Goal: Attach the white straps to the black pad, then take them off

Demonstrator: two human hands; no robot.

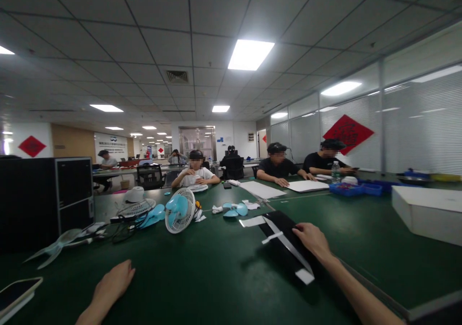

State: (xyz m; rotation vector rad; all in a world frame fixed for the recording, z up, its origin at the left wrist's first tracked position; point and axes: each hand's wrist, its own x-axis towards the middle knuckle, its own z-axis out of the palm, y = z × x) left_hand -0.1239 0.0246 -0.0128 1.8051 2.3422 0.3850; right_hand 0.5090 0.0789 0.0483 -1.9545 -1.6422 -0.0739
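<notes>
My right hand grips the right edge of a flat black panel that is tilted up from the green table. A long silvery-white strip runs along the panel. White flaps stick out at its far left corner and near end, and a small white tab crosses the strip. What the panel is exactly, I cannot tell. My left hand rests at the table's near left, fingers curled in with nothing visible in them. It is apart from the panel.
Fan parts lie across the green table: a caged fan, loose blue blades and dark cables. A black computer case stands left, a phone near left, a white box right. Several people sit beyond.
</notes>
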